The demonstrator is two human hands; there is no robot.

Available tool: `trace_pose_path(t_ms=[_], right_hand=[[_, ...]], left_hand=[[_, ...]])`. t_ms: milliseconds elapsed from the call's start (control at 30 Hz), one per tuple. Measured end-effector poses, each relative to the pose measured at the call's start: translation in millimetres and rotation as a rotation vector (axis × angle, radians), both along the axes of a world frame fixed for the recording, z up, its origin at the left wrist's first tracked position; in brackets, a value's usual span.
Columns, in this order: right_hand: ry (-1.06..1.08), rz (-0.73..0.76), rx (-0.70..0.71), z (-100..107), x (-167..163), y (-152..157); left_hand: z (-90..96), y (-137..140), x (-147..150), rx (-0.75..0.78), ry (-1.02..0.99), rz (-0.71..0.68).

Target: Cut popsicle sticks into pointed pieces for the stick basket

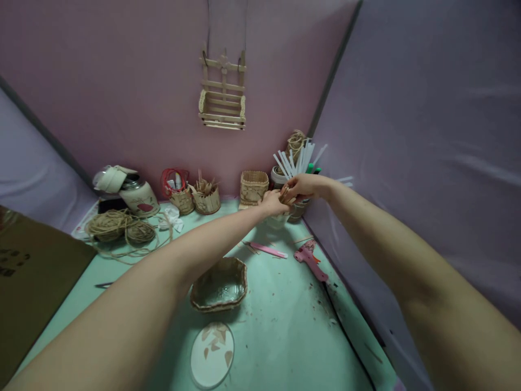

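Both my arms reach to the back right of the table. My left hand is closed above a pale container, its fingers bunched beside the other hand. My right hand comes in from the right, fingers curled down and touching the left. Something brownish shows between them, too small to name. Just behind stands a bundle of white glue sticks. A small woven-look basket is left of the hands. On the table nearer me are a pink craft knife and a pink glue gun.
An open wooden basket and a white oval plate with brown chips lie in front. Twine balls, a jar and stick-filled holders stand left. The glue gun's black cord runs along the right; a cardboard box is far left.
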State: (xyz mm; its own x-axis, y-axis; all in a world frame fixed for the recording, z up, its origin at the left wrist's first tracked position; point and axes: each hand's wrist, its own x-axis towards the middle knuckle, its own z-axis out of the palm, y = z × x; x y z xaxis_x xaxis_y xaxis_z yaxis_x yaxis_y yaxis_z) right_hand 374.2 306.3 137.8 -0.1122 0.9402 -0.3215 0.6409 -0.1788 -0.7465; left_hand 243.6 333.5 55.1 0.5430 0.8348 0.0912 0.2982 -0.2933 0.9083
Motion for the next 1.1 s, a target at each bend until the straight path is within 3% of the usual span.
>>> trace_pose_path(t_ms=[367, 667, 900, 1100], right_hand=[[0.083, -0.185, 0.152, -10, 2, -7], [0.107, -0.186, 0.363, -16, -13, -32], [-0.082, -0.161, 0.530, -43, -29, -43], [-0.382, -0.245, 0.556, -61, -23, -41]], left_hand=[[-0.6, 8, 6, -0.073, -0.098, -0.015], [4.6, 11, 8, -0.163, -0.207, -0.034], [9.9, 5, 14, -0.190, -0.250, 0.021], [24.6, 8, 11, -0.153, -0.321, 0.126]])
